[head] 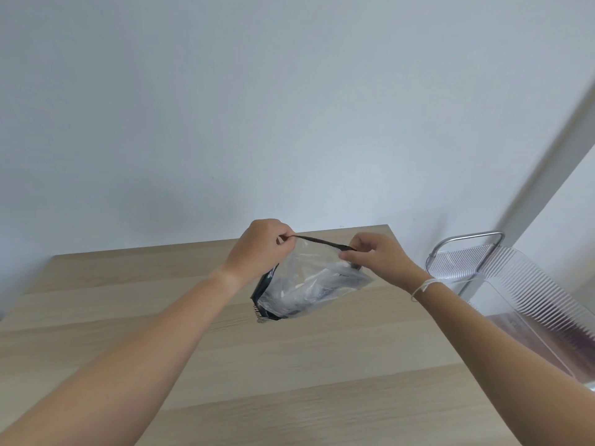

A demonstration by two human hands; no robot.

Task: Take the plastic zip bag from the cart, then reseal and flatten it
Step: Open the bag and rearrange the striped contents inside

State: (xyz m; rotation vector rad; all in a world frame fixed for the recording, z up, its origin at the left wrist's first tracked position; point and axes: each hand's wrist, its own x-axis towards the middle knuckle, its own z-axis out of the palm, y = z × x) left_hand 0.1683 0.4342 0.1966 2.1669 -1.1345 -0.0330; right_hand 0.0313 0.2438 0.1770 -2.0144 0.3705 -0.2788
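A clear plastic zip bag (pixel 306 289) with a dark zip strip along its top and a dark printed edge at its lower left hangs above the wooden table. My left hand (pixel 262 246) pinches the left end of the zip strip. My right hand (pixel 375 254) pinches the right end. The strip is stretched taut between them. The bag's lower corner hangs near the tabletop; I cannot tell whether it touches. Pale folded contents show through the plastic.
The light wooden table (pixel 193 349) fills the lower view, with a white wall behind it. A cart with a ribbed clear plastic tray (pixel 528 284) and a metal handle (pixel 467 239) stands at the table's right side.
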